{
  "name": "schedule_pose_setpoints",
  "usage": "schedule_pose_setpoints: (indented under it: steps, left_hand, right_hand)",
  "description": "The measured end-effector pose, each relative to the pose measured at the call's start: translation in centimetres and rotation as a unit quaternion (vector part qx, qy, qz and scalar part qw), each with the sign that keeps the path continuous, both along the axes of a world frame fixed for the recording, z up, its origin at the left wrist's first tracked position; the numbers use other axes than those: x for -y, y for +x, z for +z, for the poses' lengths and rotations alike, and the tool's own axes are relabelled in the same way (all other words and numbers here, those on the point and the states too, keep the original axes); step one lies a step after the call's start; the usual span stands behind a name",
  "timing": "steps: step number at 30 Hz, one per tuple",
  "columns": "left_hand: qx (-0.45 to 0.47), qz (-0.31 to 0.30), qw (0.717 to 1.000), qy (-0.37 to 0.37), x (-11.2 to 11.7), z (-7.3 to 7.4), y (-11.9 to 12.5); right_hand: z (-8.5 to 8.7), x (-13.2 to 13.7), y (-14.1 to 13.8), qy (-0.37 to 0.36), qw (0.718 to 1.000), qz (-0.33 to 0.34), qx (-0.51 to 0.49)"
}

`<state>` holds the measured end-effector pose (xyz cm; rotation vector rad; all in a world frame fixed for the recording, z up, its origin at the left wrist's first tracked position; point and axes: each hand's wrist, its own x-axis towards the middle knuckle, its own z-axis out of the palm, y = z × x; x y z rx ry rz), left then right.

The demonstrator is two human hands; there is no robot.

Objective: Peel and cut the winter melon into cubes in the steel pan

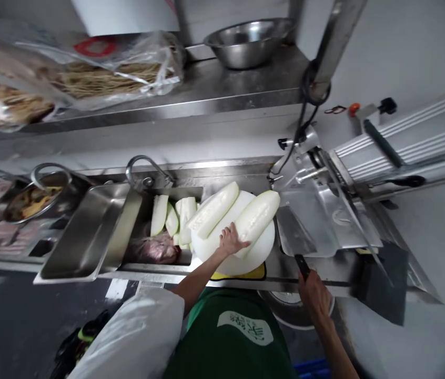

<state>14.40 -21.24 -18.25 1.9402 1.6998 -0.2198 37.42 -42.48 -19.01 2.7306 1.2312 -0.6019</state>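
Closest in, right hand [315, 297] at the bench [336, 276] front edge, clenched round the dark handle of a cleaver [296, 234], blade flat and pointing away over the steel beside the board. Left hand [232, 242] further in, released, fingers spread flat on the near end of the right melon half [258, 216]; not gripping, just pinning. Melon half peeled, pale, lying slantwise on the round white cutting board [264, 252], second melon half [212, 210] touching alongside to the left. Judged best: keep the pinning fingers curled back from the cut line, rounded side steadied against rolling, blade lifted clear before swinging across. Yellow mat [256, 273] under the board, board overhanging the front edge slightly. Tight on the right: slicer machine [325, 210] just beside the board, little elbow room there. Left of the board, sink pan [183, 258] with cut melon pieces [171, 216] and a purplish bag [153, 250], then a tilted steel tray [84, 237]. Open room mostly straight above the board. Far back, shelf [222, 89] with steel bowl [250, 39] and bagged noodles [108, 73].
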Motion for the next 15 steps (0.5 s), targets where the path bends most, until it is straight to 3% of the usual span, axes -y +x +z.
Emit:
schedule_pose_setpoints:
  steps: [4, 8, 10, 12, 15]
  left_hand:
    - [0.006, -0.023, 0.998, 0.058, 0.2, 0.8, -4.9]
    - [-0.036, 0.044, 0.986, 0.158, -4.3, 1.7, -9.8]
    - [-0.074, 0.053, 0.988, 0.126, -7.4, 1.7, -11.2]
    - [-0.079, 0.018, 0.994, 0.076, -9.7, 1.3, -11.7]
    - [-0.035, -0.023, 0.998, 0.053, -11.3, 0.7, -11.7]
  right_hand:
    - [1.4, 3.4, 0.3, 0.02, 0.999, -0.035, -0.005]
    - [2.8, 6.2, -0.9, 0.038, 0.995, -0.076, -0.054]
    - [3.3, 6.6, -2.2, 0.051, 0.99, -0.107, -0.076]
    - [3.3, 6.6, -3.5, 0.068, 0.984, -0.142, -0.088]
    - [2.5, 6.3, -5.0, 0.061, 0.979, -0.169, -0.099]
